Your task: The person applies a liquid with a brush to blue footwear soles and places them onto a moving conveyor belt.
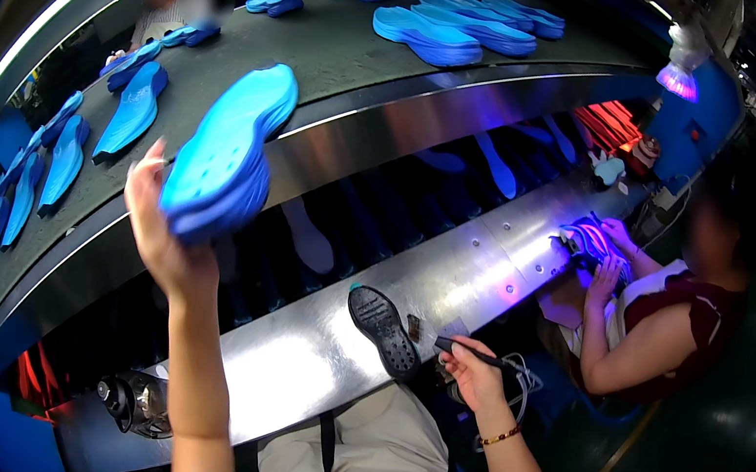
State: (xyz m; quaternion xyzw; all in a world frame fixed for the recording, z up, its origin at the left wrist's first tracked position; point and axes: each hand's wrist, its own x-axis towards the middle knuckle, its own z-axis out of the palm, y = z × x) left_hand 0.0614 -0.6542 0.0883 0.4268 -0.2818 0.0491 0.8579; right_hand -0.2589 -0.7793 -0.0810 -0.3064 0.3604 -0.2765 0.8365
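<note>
My left hand (pixel 162 237) is raised at the front edge of the dark conveyor belt (pixel 327 55). Its fingers are closed around a bright blue foam shoe midsole (pixel 229 148), held upright with small holes showing on its face. Lower down, over the steel ledge (pixel 308 363), my right hand (pixel 477 378) grips a thin black-handled tool (pixel 459 348), apparently a brush. Its brownish tip is close to a black shoe outsole (pixel 380 328), which lies on the ledge near my lap with its ridged, holed side up.
More blue midsoles (pixel 426 38) lie along the belt. To the right, a seated co-worker (pixel 656 320) handles a purple-lit shoe piece (pixel 594 246). Outsole-shaped pieces (pixel 309 237) rest under the belt. A clear container with a black lid (pixel 136 402) stands at the ledge's left end.
</note>
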